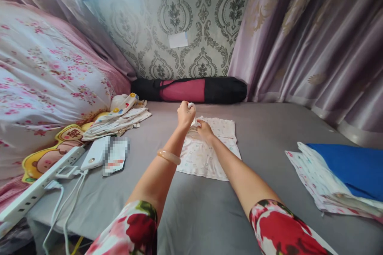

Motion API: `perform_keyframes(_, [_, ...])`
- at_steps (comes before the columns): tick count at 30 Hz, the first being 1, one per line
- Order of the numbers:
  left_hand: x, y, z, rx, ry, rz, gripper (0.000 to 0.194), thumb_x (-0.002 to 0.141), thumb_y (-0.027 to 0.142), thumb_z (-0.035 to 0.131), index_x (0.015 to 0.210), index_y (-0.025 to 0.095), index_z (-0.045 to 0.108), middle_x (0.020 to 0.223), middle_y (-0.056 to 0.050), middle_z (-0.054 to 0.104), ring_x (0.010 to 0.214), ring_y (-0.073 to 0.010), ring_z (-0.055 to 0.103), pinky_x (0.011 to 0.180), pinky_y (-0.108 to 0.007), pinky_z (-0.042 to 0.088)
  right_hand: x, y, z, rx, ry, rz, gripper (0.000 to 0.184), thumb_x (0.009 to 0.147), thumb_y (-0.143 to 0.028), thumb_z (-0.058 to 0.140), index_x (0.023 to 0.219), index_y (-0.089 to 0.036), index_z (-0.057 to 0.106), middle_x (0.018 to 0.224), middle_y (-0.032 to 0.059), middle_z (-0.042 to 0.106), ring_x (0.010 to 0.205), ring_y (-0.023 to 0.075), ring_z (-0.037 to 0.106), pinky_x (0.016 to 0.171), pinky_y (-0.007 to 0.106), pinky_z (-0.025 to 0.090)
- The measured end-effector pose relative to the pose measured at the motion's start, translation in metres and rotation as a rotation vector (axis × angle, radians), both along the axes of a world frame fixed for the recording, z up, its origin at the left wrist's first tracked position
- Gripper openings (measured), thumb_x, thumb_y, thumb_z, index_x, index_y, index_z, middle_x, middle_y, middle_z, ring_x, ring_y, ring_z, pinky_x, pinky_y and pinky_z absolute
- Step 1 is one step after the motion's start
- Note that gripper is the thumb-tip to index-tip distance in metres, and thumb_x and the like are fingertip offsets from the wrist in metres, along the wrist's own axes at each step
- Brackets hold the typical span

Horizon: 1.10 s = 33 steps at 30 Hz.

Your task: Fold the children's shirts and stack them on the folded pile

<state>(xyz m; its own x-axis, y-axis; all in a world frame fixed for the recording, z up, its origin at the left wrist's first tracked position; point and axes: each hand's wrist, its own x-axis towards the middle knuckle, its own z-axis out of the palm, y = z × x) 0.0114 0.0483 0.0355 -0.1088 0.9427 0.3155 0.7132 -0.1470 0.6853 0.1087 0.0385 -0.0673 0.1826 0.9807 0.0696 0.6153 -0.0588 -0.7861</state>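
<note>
My left hand (186, 114), with a bangle at the wrist, is raised and closed around a bunched white piece of cloth (194, 121). Some white also shows above its fingers. My right hand (205, 129) sits just below and to the right, its fingers closed at the lower end of that white piece; its fingertips are partly hidden. Beneath both hands a white printed cloth (214, 165) lies spread on the grey sheet (257, 135). The forearms cover part of this cloth.
To the right lies a folded stack with a blue cloth (350, 167) on top. Crumpled printed cloths (119, 119), a white power bank (95, 153), a blurred-out card-like item (116, 155) and a power strip (44, 183) with cables are left. A black-and-pink roll bag (185, 89) rests by the wall.
</note>
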Motion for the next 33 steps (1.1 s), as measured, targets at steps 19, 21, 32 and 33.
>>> perform_keyframes(19, [-0.012, -0.025, -0.092, -0.188, 0.236, 0.033, 0.047, 0.08, 0.006, 0.044, 0.125, 0.019, 0.052, 0.128, -0.013, 0.062, 0.127, -0.0276, 0.047, 0.103, -0.04, 0.032, 0.045, -0.024, -0.006, -0.028, 1.1, -0.183, 0.073, 0.097, -0.057, 0.006, 0.138, -0.014, 0.047, 0.13, 0.0183, 0.062, 0.112, 0.0231, 0.063, 0.088, 0.041, 0.054])
perform_keyframes(21, [-0.016, -0.027, -0.099, -0.216, 0.252, 0.042, 0.043, 0.081, 0.007, 0.043, 0.121, 0.019, 0.054, 0.124, -0.013, 0.062, 0.124, -0.0276, 0.049, 0.101, -0.039, 0.033, 0.044, -0.022, -0.009, -0.035, 1.061, -0.19, 0.068, 0.099, -0.053, 0.008, 0.136, -0.014, 0.049, 0.128, 0.0179, 0.063, 0.112, 0.023, 0.064, 0.088, 0.041, 0.055])
perform_keyframes(32, [-0.017, -0.027, -0.108, -0.215, 0.216, 0.122, 0.037, 0.086, 0.014, 0.045, 0.114, 0.027, 0.065, 0.119, -0.011, 0.058, 0.116, -0.0284, 0.049, 0.096, -0.04, 0.036, 0.079, -0.008, -0.024, 0.124, 0.78, -0.444, 0.053, 0.077, -0.017, 0.059, 0.13, -0.017, 0.054, 0.1, 0.0051, 0.07, 0.085, 0.0182, 0.069, 0.08, 0.035, 0.057])
perform_keyframes(33, [-0.017, -0.027, -0.108, -0.218, 0.216, 0.114, 0.034, 0.088, 0.017, 0.044, 0.112, 0.028, 0.066, 0.12, -0.011, 0.058, 0.117, -0.0288, 0.048, 0.097, -0.041, 0.035, 0.087, -0.01, -0.024, 0.137, 0.577, -0.417, 0.058, 0.077, -0.016, 0.058, 0.134, -0.016, 0.051, 0.101, 0.0055, 0.07, 0.086, 0.0181, 0.069, 0.081, 0.035, 0.056])
